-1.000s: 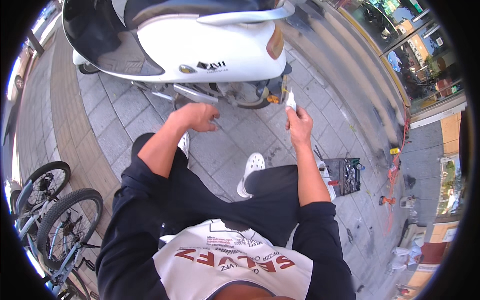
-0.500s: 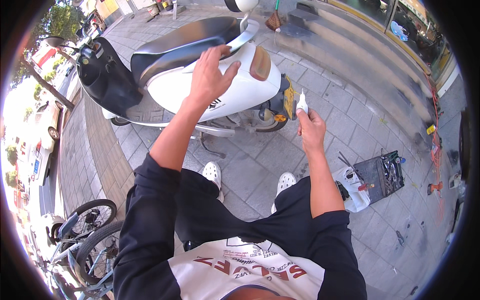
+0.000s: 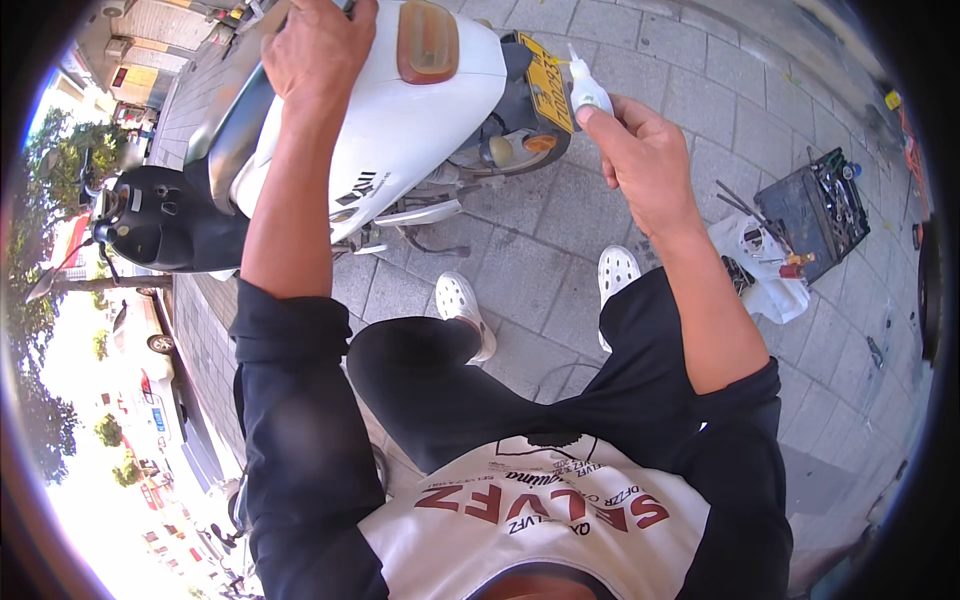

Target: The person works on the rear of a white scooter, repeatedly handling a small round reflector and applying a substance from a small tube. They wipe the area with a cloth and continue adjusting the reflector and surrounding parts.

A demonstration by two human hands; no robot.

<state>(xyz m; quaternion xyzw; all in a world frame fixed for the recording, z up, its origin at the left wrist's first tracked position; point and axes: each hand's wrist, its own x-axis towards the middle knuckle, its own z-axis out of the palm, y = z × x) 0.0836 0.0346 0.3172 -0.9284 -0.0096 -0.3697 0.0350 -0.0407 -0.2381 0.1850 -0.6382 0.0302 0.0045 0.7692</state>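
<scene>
A white scooter (image 3: 440, 85) stands across the upper left, its tail toward me. My left hand (image 3: 318, 50) is at the top edge of the picture, fingers bent round the rear of the scooter by the seat, seemingly on its grab rail; its fingertips are partly cut off. In my right hand (image 3: 645, 150) is a small white squeeze bottle (image 3: 589, 92), gripped between thumb and fingers, its thin nozzle pointing up. This bottle is just right of the yellow licence plate (image 3: 546, 85). The tail light (image 3: 428, 42) lies between my hands.
Grey paving (image 3: 540, 215) spreads under my white clogs (image 3: 618, 268). To the right lies an open black tool case (image 3: 825, 215) with several tools, beside a white plastic bag (image 3: 775, 290). A parked car (image 3: 135, 340) is at far left.
The view has shifted, bringing the scooter higher and larger. My left hand, spread before over the scooter's side, has moved up with its fingers now bent. The bottle stays in my right hand.
</scene>
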